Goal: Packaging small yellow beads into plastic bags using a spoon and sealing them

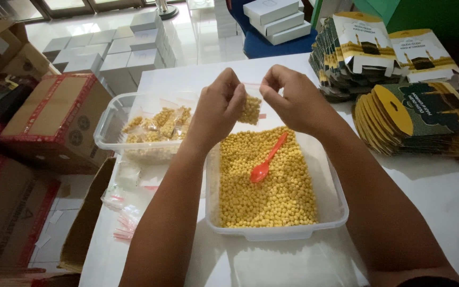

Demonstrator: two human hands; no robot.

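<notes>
My left hand (216, 109) and my right hand (293, 98) pinch the top edge of a small clear zip bag (251, 109) filled with yellow round pellets. The bag hangs between my fingers above the far end of a clear plastic tub (277, 231) full of the same yellow pellets (272, 191). A red plastic spoon (266, 159) lies on top of the pellets. To the left stands a second clear tub (104, 133) holding several filled small bags (158, 125).
Stacks of flat printed green and yellow cartons (415, 117) lie on the white table (442, 196) at right. Empty small zip bags (123, 212) rest near the table's left edge. Brown cardboard boxes (54, 117) and white boxes (118, 53) stand on the floor at left.
</notes>
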